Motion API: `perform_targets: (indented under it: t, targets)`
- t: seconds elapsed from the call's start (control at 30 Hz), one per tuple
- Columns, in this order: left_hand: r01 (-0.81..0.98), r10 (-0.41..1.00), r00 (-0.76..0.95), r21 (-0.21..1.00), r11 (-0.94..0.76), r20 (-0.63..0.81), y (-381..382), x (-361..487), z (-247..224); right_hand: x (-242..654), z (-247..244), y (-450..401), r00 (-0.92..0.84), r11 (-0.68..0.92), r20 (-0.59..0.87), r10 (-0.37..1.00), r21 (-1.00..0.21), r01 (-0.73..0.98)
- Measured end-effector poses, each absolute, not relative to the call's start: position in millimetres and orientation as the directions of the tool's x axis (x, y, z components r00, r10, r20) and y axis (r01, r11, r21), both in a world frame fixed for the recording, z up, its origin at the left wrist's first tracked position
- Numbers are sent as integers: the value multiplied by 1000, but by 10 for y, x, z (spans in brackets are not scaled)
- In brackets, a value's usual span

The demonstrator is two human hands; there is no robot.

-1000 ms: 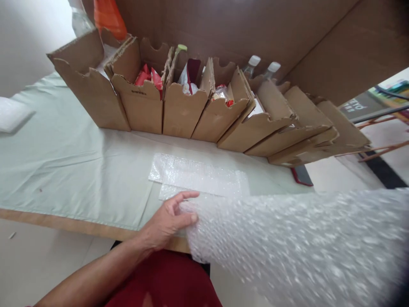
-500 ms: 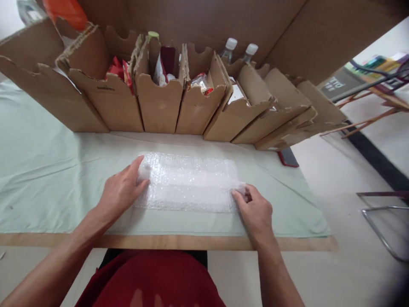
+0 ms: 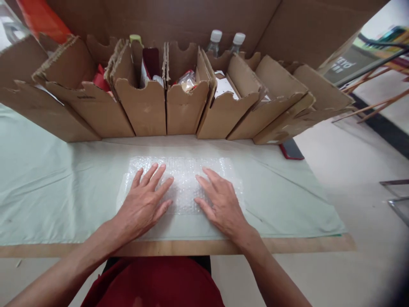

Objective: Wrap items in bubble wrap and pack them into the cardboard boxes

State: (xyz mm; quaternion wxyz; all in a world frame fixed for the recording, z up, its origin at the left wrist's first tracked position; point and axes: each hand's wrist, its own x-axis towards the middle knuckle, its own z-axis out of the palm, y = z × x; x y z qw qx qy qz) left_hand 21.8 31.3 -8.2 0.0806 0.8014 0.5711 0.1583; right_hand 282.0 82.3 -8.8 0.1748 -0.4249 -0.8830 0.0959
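Observation:
A sheet of clear bubble wrap [image 3: 183, 187] lies flat on the pale green cloth [image 3: 281, 200] in front of me. Over its left part rests my left hand [image 3: 145, 200], palm down with the fingers spread. My right hand [image 3: 220, 200] lies over the right part, fingers also stretched apart and pointing inward. Neither hand holds anything. Parts of the wrap under both palms are hidden.
A row of open cardboard bins [image 3: 182, 111] stands behind the wrap, some holding packets. Two white-capped bottles [image 3: 214, 42] show behind them. A dark, red-edged flat object [image 3: 291, 149] lies at the right. The table's wooden edge [image 3: 191, 247] runs along the front.
Both hands have let go of the bubble wrap's ends and moved inward, now lying open on top of it. The camera view has shifted slightly.

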Motion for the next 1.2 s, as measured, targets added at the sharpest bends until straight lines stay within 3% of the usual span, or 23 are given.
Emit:
perform_targets:
  t: [0.13,0.4,0.53,0.73,0.87,0.97,1.07,1.13,1.2]
  targets:
    - [882,950,294,354,-312,104,270,166,-338,2880,-268,925,-627,619,88,774,-315,720]
    - [879,933,333,314,-359,134,284,103,-428,2969,-373,1008,-643,676,211,736,-275,683]
    - [876,932,327,319,-361,157,304,91,-361,2989,-296,1078,-632,686,268,728,-311,658]
    - [823,898,217,423,-379,382,318,122,-383,2935,539,1567,-500,679,471,727,-386,625]
    - [771,866,160,488,-410,474,306,129,-453,2526,1362,2175,-560,753,522,643,-299,586]
    - [770,855,167,477,-424,490,293,126,-454,2050,1774,2706,-641,729,358,679,-222,648]
    - [781,855,170,463,-420,490,296,125,-455,1594,1856,3162,-691,690,-66,720,-40,723]
    - [785,863,159,468,-406,480,308,127,-472,1365,1736,3363,-657,690,-260,707,56,721]
    - [792,872,137,477,-382,470,323,125,-495,1211,1538,3476,-637,678,-277,719,80,730]
